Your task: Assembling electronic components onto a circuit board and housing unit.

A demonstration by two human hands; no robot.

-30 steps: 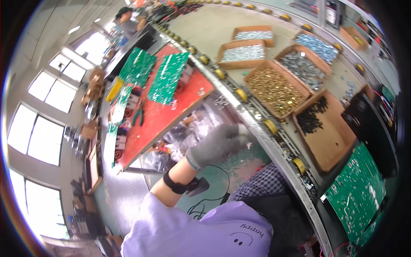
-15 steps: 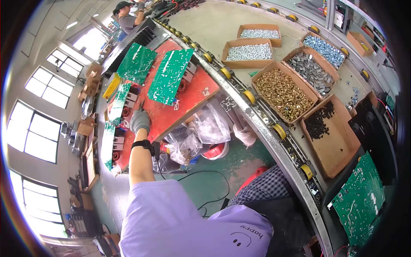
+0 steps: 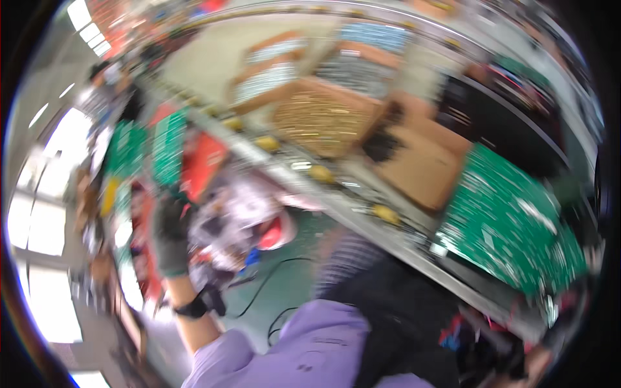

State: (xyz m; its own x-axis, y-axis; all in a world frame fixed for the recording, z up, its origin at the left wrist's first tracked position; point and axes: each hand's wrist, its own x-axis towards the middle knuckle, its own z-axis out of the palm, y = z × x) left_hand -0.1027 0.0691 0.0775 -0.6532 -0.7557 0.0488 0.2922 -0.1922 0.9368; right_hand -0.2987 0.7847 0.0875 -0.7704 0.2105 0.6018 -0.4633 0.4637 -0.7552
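The whole picture is smeared by motion. My left hand (image 3: pixel 171 234), in a grey glove, is raised at the left beside the red tabletop (image 3: pixel 206 163), its fingers curled. A dark pointed tool (image 3: pixel 172 192) seems to jut from them; its exact kind is blurred. Beyond the fingertips a green circuit board (image 3: pixel 169 147) stands tilted, with another green board (image 3: pixel 126 147) to its left. At the lower right, a smeared skin-toned patch, apparently my right forearm (image 3: pixel 537 363), shows near a large green circuit board (image 3: pixel 501 223). My right hand's fingers cannot be made out.
A metal conveyor rail (image 3: pixel 349 216) with yellow rollers runs diagonally between the two sides. Beyond it stand cardboard trays of brass-coloured parts (image 3: pixel 317 123), silver parts (image 3: pixel 352 76) and black parts (image 3: pixel 383 143). Plastic bags (image 3: pixel 236 200) lie below the red tabletop.
The view has swung to the right and blurred. The large green board at the right now shows more fully, and my left hand sits farther left in the picture. A skin-toned patch appears at lower right.
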